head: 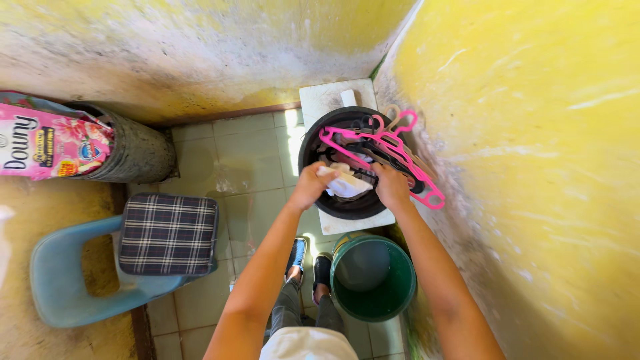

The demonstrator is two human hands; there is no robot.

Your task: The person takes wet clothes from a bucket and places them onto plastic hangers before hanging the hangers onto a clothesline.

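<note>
A black round basin (313, 140) stands on a white slab in the corner, with pink hangers (393, 150) and dark hangers lying across it. My left hand (310, 185) grips a white cloth (347, 183) at the basin's near side. My right hand (392, 187) is closed over the same cloth and the lower ends of the hangers; whether it grips the cloth or a hanger I cannot tell.
A green bucket (373, 277) stands by my feet, just below the basin. A blue plastic chair (63, 280) with a plaid cushion (169, 235) is at left. A dark concrete cylinder (137, 153) holds a pink pouch (43, 143). Yellow walls close in ahead and right.
</note>
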